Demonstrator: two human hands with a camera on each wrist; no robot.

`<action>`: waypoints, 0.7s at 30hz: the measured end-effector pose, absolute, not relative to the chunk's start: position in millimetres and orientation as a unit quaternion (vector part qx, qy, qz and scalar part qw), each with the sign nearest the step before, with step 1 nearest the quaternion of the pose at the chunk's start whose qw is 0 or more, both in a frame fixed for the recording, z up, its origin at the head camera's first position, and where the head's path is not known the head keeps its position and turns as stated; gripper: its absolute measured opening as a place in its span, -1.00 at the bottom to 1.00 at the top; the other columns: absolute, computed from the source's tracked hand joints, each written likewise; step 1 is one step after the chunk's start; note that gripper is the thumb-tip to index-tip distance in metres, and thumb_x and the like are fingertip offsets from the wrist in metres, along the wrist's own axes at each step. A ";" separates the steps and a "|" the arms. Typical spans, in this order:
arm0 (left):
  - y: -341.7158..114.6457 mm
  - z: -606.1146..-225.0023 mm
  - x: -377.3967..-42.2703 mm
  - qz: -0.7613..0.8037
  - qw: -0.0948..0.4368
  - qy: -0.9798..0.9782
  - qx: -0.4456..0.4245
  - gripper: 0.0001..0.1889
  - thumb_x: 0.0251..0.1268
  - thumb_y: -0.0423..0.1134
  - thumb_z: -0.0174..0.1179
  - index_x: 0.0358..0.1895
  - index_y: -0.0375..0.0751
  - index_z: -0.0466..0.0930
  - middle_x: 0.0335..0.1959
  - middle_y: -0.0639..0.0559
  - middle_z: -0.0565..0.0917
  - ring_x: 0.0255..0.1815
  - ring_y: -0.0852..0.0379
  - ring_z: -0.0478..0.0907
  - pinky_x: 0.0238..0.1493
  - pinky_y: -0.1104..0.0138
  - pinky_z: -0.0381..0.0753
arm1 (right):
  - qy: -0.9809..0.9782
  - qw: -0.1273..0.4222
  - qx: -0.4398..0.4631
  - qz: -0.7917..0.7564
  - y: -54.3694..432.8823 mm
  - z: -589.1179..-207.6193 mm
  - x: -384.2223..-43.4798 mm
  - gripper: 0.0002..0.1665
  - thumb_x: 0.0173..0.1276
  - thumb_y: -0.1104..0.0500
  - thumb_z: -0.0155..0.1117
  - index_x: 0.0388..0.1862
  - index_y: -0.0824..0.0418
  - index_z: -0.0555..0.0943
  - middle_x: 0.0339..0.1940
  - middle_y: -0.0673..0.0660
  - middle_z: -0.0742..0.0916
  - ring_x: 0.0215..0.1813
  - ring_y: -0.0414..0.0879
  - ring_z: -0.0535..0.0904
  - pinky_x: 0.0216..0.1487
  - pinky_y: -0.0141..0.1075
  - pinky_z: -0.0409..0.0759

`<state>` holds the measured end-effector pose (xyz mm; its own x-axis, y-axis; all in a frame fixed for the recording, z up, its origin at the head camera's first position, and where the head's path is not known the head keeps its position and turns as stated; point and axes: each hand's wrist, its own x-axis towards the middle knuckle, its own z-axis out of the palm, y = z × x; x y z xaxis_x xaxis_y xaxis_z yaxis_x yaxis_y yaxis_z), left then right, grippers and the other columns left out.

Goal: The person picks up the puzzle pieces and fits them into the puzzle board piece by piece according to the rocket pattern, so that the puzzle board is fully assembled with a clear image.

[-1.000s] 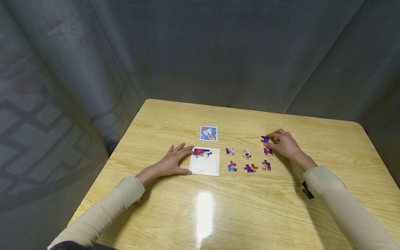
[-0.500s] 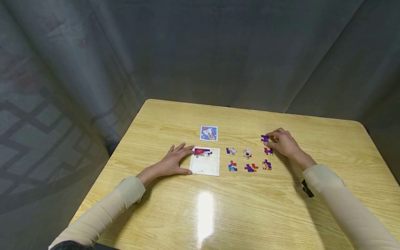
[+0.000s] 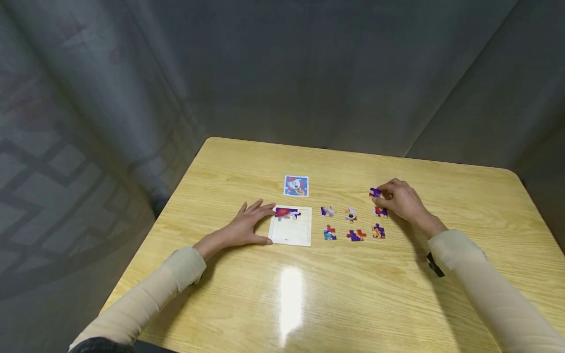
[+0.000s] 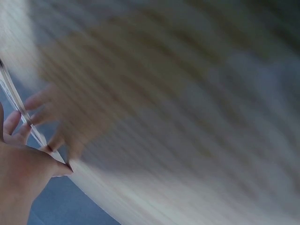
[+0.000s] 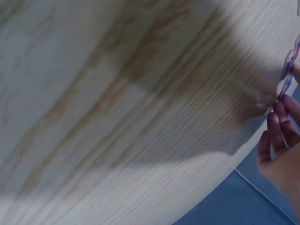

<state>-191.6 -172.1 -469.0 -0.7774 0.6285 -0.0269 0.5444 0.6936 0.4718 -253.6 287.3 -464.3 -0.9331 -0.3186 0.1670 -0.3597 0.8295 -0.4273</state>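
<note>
In the head view, my left hand (image 3: 247, 226) lies with fingers spread at the left side of a white square puzzle tray (image 3: 289, 235). Its thumb touches the near left corner and its index finger the far left corner. Red, white and purple puzzle pieces (image 3: 284, 213) fill the tray's far left part. My right hand (image 3: 402, 201) pinches a purple puzzle piece (image 3: 374, 192) between thumb and fingers. Just nearer lies a red and purple piece (image 3: 380, 212). The right wrist view shows the right hand (image 5: 283, 136) at its edge, fingertips at the pieces.
Several loose puzzle pieces lie in rows right of the tray, among them a white one with a black spot (image 3: 350, 215) and an orange and purple one (image 3: 356, 235). A square picture card (image 3: 296, 186) lies beyond the tray. Grey curtains (image 3: 309, 73) hang behind the wooden table (image 3: 353, 294).
The head view has shifted slightly. The purple piece has turned a little in my right fingers. My left hand stays at the tray.
</note>
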 end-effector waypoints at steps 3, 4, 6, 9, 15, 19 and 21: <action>-172.6 -469.3 -190.8 0.222 0.094 0.917 0.318 -0.17 0.07 0.17 0.36 0.39 -0.08 0.29 0.52 -0.01 0.14 0.54 -0.19 -0.16 0.37 -0.30 -0.31 | -0.956 0.068 0.184 0.219 284.5 -466.4 -253.6 -0.48 0.24 0.04 0.39 -0.01 0.43 0.63 -0.19 0.31 0.63 -0.20 0.17 0.49 -0.20 0.06 0.43; -172.5 -469.4 -190.6 0.222 0.094 0.917 0.317 -0.17 0.08 0.18 0.36 0.39 -0.07 0.29 0.52 -0.01 0.14 0.54 -0.18 -0.16 0.37 -0.30 -0.30 | -0.956 0.075 0.184 0.214 283.8 -467.0 -253.7 -0.48 0.23 0.03 0.40 -0.02 0.43 0.63 -0.21 0.30 0.64 -0.21 0.16 0.50 -0.21 0.06 0.43; -172.2 -469.7 -190.4 0.224 0.093 0.917 0.316 -0.18 0.07 0.17 0.36 0.39 -0.07 0.30 0.52 0.00 0.14 0.55 -0.18 -0.16 0.38 -0.29 -0.31 | -0.957 0.088 0.183 0.206 282.1 -467.8 -253.9 -0.48 0.21 0.03 0.41 -0.05 0.43 0.64 -0.23 0.29 0.65 -0.23 0.15 0.51 -0.22 0.06 0.44; -171.9 -470.2 -190.5 0.224 0.093 0.918 0.315 -0.18 0.07 0.16 0.37 0.38 -0.07 0.30 0.52 0.00 0.15 0.55 -0.17 -0.16 0.38 -0.28 -0.31 | -0.958 0.100 0.184 0.194 280.2 -467.3 -254.5 -0.50 0.18 0.02 0.42 -0.08 0.42 0.65 -0.29 0.26 0.65 -0.28 0.12 0.51 -0.27 0.03 0.45; -171.9 -470.8 -190.9 0.224 0.095 0.917 0.317 -0.18 0.08 0.16 0.36 0.39 -0.06 0.29 0.52 0.01 0.13 0.55 -0.16 -0.17 0.38 -0.28 -0.31 | -0.957 0.118 0.180 0.194 273.8 -468.1 -252.7 -0.50 0.15 0.02 0.44 -0.11 0.40 0.65 -0.31 0.25 0.68 -0.27 0.13 0.54 -0.24 0.04 0.47; -172.0 -471.6 -191.9 0.224 0.095 0.916 0.320 -0.18 0.08 0.17 0.35 0.39 -0.05 0.29 0.52 0.01 0.13 0.55 -0.17 -0.16 0.37 -0.29 -0.31 | -0.952 0.127 0.178 0.214 264.0 -467.9 -250.6 -0.48 0.15 0.03 0.44 -0.07 0.42 0.64 -0.26 0.30 0.71 -0.23 0.16 0.59 -0.20 0.06 0.53; -172.4 -471.4 -192.4 0.225 0.093 0.915 0.321 -0.18 0.08 0.17 0.36 0.39 -0.06 0.29 0.52 0.00 0.14 0.55 -0.18 -0.15 0.37 -0.29 -0.30 | -0.947 0.125 0.180 0.234 257.6 -466.5 -250.7 -0.49 0.15 0.07 0.44 -0.05 0.43 0.63 -0.26 0.31 0.72 -0.24 0.16 0.61 -0.21 0.05 0.56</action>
<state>-192.4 -172.4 -471.4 -0.7771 0.6288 -0.0263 0.5450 0.6933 0.4714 -250.7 257.6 -466.5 -0.9035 -0.2832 0.3216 -0.4004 0.8254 -0.3980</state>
